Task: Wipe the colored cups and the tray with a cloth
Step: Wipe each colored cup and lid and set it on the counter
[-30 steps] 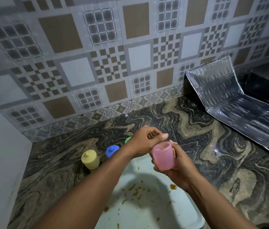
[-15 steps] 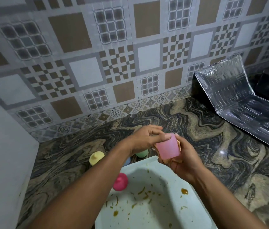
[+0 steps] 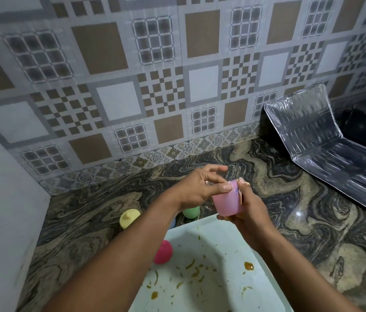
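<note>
The pink cup (image 3: 227,203) looks like light, stiff plastic, smooth enough to slip, so it is best gripped round its wall. The right hand (image 3: 248,212) wraps it from beneath, with a scrap of cloth (image 3: 242,194) tucked against it. The left hand (image 3: 196,190) lays its thumb on the cup's wall, fingers loosely bent above the mouth; whether they grip anything I cannot tell. The tray (image 3: 200,239) lies below both hands.

Left hand (image 3: 196,188) fingers lifted and spread off pink cup (image 3: 227,203) rim, thumb alone beside it
</note>
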`<act>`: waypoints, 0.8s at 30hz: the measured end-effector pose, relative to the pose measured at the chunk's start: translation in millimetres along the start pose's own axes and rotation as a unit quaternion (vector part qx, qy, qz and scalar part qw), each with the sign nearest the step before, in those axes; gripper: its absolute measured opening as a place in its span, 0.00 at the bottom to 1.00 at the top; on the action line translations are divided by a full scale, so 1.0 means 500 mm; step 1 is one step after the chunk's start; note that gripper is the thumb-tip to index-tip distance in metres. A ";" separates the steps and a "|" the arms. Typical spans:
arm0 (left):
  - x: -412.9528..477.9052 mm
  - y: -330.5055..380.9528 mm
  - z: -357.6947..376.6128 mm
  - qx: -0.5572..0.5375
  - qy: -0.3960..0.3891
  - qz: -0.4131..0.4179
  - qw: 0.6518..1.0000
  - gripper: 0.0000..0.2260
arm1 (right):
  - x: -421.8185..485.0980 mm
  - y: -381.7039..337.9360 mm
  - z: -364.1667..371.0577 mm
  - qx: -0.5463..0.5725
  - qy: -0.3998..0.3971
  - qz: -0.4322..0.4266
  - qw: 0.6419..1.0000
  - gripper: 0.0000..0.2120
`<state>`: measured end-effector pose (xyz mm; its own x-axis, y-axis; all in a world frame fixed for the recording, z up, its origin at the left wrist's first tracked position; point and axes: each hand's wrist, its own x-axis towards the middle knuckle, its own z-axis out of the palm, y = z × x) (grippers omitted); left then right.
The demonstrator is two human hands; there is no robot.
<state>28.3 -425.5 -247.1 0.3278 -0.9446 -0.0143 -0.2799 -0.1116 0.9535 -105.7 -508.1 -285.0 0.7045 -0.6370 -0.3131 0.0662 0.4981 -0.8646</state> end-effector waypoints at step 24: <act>-0.019 -0.021 -0.020 0.005 0.053 -0.030 0.998 0.06 | 0.028 -0.026 0.010 -0.066 0.024 -0.027 0.997 0.22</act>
<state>37.2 -412.2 -254.1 0.4374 -0.8985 -0.0381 -0.2657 -0.1696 0.9490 -93.3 -520.5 -276.4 0.6673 -0.6899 -0.2807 0.0077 0.3832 -0.9236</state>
